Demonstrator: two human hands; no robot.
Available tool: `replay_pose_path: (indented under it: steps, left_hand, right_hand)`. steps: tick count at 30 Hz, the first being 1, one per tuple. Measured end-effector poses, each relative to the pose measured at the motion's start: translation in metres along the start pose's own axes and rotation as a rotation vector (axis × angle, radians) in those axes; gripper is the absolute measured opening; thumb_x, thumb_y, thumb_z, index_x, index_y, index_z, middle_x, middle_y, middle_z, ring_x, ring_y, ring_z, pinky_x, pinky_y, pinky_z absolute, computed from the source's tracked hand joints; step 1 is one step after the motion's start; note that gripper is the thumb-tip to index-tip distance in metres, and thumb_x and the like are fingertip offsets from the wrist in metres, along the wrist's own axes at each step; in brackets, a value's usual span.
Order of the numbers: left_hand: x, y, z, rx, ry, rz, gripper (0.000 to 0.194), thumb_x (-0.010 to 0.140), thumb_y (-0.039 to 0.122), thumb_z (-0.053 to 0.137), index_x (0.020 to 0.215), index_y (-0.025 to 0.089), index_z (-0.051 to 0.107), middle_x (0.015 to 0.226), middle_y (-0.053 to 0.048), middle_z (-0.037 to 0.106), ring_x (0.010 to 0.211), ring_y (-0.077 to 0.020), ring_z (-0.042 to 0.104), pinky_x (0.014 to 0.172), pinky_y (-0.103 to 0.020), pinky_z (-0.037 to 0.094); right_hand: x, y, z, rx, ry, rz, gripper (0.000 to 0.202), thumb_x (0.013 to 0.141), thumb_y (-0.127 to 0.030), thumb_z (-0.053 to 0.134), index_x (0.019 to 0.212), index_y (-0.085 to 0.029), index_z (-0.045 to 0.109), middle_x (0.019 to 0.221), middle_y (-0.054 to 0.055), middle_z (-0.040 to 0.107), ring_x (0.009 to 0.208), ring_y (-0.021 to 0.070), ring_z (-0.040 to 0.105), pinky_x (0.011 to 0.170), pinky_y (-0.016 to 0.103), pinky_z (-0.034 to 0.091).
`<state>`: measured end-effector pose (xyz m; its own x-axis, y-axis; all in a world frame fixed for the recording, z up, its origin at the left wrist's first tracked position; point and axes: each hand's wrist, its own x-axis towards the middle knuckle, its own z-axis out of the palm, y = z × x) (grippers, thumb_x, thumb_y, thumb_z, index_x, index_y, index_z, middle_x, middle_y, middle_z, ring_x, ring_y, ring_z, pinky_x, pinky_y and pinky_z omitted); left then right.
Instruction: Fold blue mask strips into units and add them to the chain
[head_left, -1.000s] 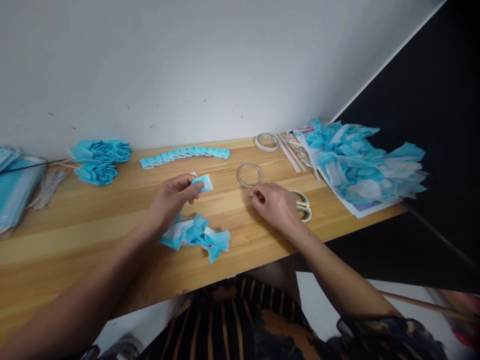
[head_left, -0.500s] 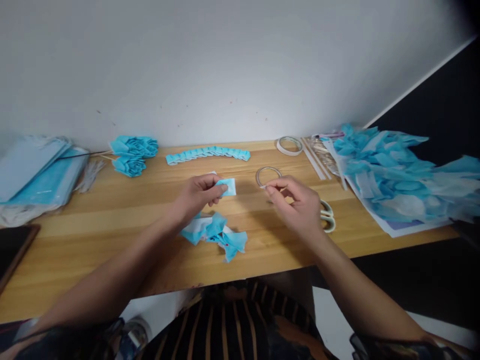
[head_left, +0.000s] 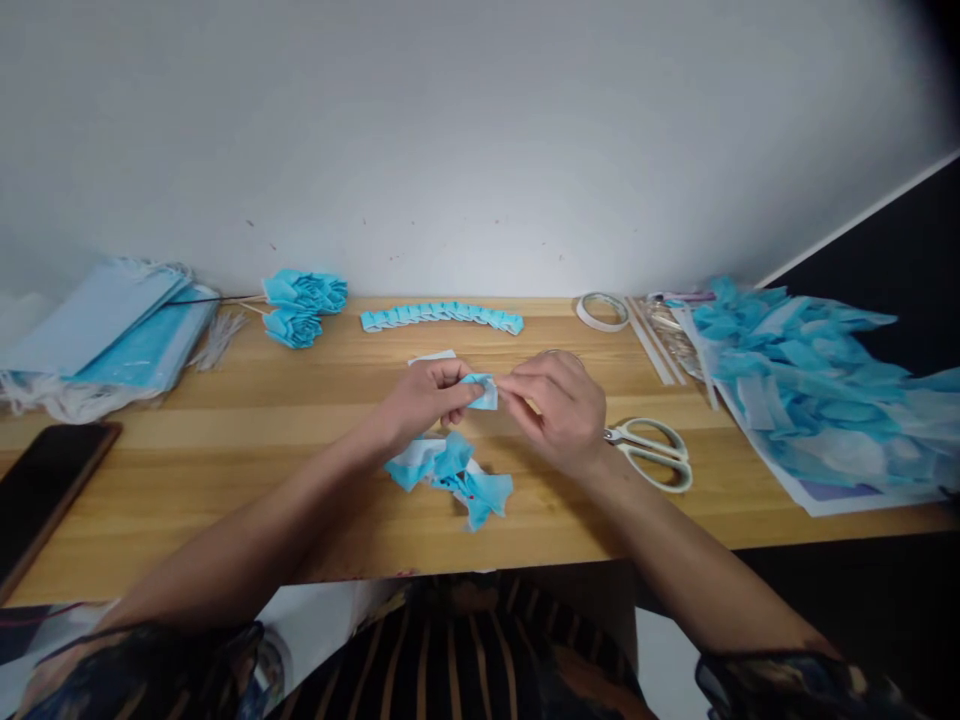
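My left hand (head_left: 421, 400) is closed, its thumb and fingers pinching a small folded piece of blue and white fabric (head_left: 488, 397). My right hand (head_left: 559, 408) is closed too, fingertips pinched together at the right edge of that piece. Whatever sits between the right fingertips is too small to make out. A thin tape ring (head_left: 564, 353) is mostly hidden behind the right hand. Below the hands lie crumpled blue fabric pieces (head_left: 480, 492). A white slip (head_left: 433, 357) shows just behind the left hand.
Scissors (head_left: 679, 480) lie right of my right wrist. Along the wall are blue fabric flowers (head_left: 294, 328), a pleated blue strip (head_left: 442, 316) and a white tape roll (head_left: 600, 325). Blue scraps (head_left: 810, 370) heap at right. Face masks (head_left: 112, 320) and a phone (head_left: 52, 490) sit left.
My right hand has moved left from beside the tape ring to the folded fabric piece, so the hands now meet. The view has shifted slightly, showing more of the scissors and phone.
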<state>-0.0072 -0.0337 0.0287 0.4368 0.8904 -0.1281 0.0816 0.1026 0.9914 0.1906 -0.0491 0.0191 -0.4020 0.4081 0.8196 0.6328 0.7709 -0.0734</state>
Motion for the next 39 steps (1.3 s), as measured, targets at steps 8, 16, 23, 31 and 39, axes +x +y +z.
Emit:
replay_pose_path:
  steps: [8,16,23,31,39]
  left_hand:
    - [0.002,-0.003,0.0,-0.006,-0.014,-0.006,0.022,0.074,0.034,0.067,0.066,0.017,0.056,0.052,0.004,0.053,0.049,-0.0074,0.047,0.051,-0.022,0.036]
    - [0.002,-0.002,-0.001,-0.032,-0.013,0.004,0.032,0.072,0.043,0.074,0.066,0.017,0.055,0.055,0.005,0.053,0.05,-0.0068,0.047,0.053,-0.023,0.038]
    - [0.005,-0.007,-0.003,-0.041,-0.022,0.024,0.031,0.074,0.044,0.073,0.069,0.017,0.057,0.056,0.004,0.054,0.051,-0.0076,0.047,0.054,-0.024,0.039]
    - [0.006,-0.012,-0.006,-0.081,-0.025,0.038,0.029,0.077,0.042,0.071,0.07,0.016,0.058,0.06,0.003,0.055,0.055,-0.0082,0.05,0.057,-0.024,0.041]
    - [0.008,-0.01,-0.009,-0.019,0.032,0.036,0.024,0.077,0.038,0.069,0.073,0.016,0.061,0.06,0.003,0.055,0.055,-0.0089,0.049,0.057,-0.023,0.04]
  right_hand:
    - [-0.004,0.003,0.004,-0.025,0.005,-0.047,0.019,0.092,-0.01,0.063,0.103,-0.025,0.068,0.087,0.003,0.072,0.079,0.0175,0.063,0.071,0.033,0.05]
    - [-0.008,0.003,0.006,0.002,-0.03,-0.039,0.02,0.091,-0.009,0.064,0.104,-0.024,0.068,0.088,0.004,0.073,0.079,0.0175,0.064,0.068,0.032,0.05]
    - [-0.009,0.003,0.007,0.015,-0.089,0.013,0.018,0.093,-0.012,0.061,0.101,-0.026,0.071,0.087,0.003,0.073,0.079,0.0178,0.065,0.069,0.033,0.05]
    - [-0.007,0.006,0.008,0.074,-0.142,0.027,0.022,0.093,-0.012,0.059,0.105,-0.025,0.073,0.091,0.005,0.074,0.082,0.0189,0.065,0.072,0.035,0.051]
    - [0.003,0.01,-0.005,0.232,-0.182,0.313,0.035,0.091,-0.015,0.054,0.119,-0.027,0.071,0.11,0.008,0.071,0.103,0.0238,0.066,0.084,0.04,0.055]
